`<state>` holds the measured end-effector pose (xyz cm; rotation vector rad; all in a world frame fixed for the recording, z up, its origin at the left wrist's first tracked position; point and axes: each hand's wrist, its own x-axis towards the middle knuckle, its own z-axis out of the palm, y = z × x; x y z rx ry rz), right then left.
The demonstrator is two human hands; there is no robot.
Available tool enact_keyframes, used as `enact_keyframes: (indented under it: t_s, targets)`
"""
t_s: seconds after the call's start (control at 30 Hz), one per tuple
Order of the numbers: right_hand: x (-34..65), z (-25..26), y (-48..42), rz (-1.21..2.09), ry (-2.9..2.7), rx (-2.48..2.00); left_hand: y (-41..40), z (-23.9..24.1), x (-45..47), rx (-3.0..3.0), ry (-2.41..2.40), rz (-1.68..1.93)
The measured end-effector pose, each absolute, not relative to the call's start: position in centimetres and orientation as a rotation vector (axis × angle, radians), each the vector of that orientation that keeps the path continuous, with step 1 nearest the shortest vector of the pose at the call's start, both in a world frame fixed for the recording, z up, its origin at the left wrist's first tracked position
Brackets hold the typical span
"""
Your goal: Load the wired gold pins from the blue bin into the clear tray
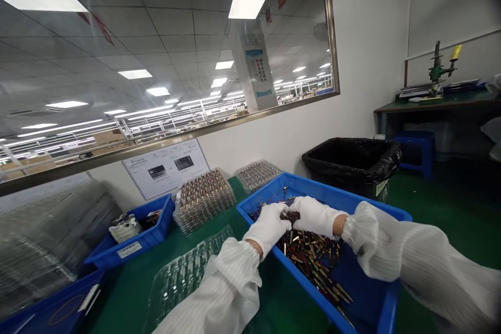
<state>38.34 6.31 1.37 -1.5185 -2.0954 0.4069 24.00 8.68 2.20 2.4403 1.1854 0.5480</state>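
A large blue tray [368, 300] holds a heap of small brass-coloured parts [313, 255] with dark red wires. Over the far part of this heap, my left hand [270, 227] and my right hand [316, 215] come together, both in white gloves. Their fingers are curled and closed among the wired parts, with the fingertips close to each other. What exactly lies between the fingertips is partly hidden by the gloves. Beside the tray, near my left forearm, lies a clear plastic blister tray [178, 279] with moulded slots.
Stacked blister trays filled with brass parts [205, 195] stand behind, near another clear tray stack [258, 173]. A small blue bin [129, 248] with a jar [124, 228] sits left. Beyond the large tray is a black-lined bin [352, 162]. A wall with a window borders the green table.
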Motion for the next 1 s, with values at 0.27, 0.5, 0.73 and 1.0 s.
enact_keyframes:
  t_s: [0.27, 0.5, 0.73, 1.0]
  targets:
    - [39.7, 3.1, 6.0, 0.713, -1.997, -1.366, 8.6, 4.8, 23.6, 2.256, 1.049, 0.935]
    - [39.4, 3.1, 5.5, 0.739, -2.006, -1.449, 9.8, 2.4, 23.3, 2.098, 1.08, 0.904]
    - [36.2, 2.6, 5.9, 0.624, -1.862, -1.51, 8.6, 3.4, 24.3, 2.009, 0.96, 0.952]
    - [37.7, 3.9, 6.0, 0.743, -1.76, -1.462, 8.7, 6.8, 22.1, 1.817, 0.909, 0.893]
